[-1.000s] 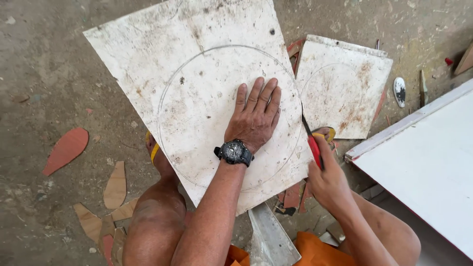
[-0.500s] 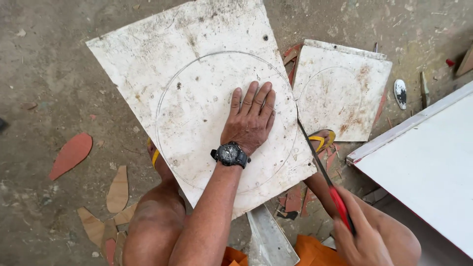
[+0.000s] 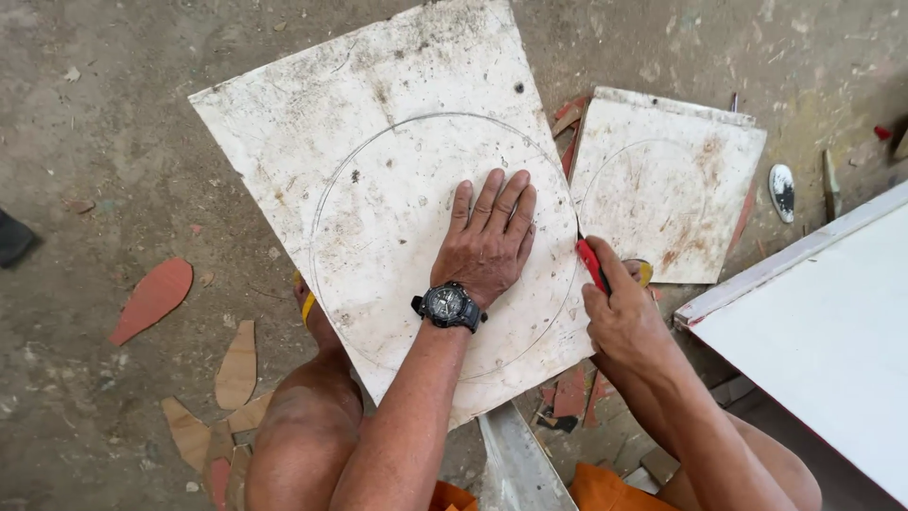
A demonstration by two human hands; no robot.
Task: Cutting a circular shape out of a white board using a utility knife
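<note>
The left hand (image 3: 490, 241) lies flat, palm down, its fingers (image 3: 499, 197) straight, close together and pointing away from the body; a dark watch sits on the wrist, and the bare forearm runs back toward the lower edge of the view. The right hand (image 3: 619, 310) is curled into a fist, thumb uppermost, knuckles turned toward the left hand; its forearm slants down to the right, over a bent bare knee.
</note>
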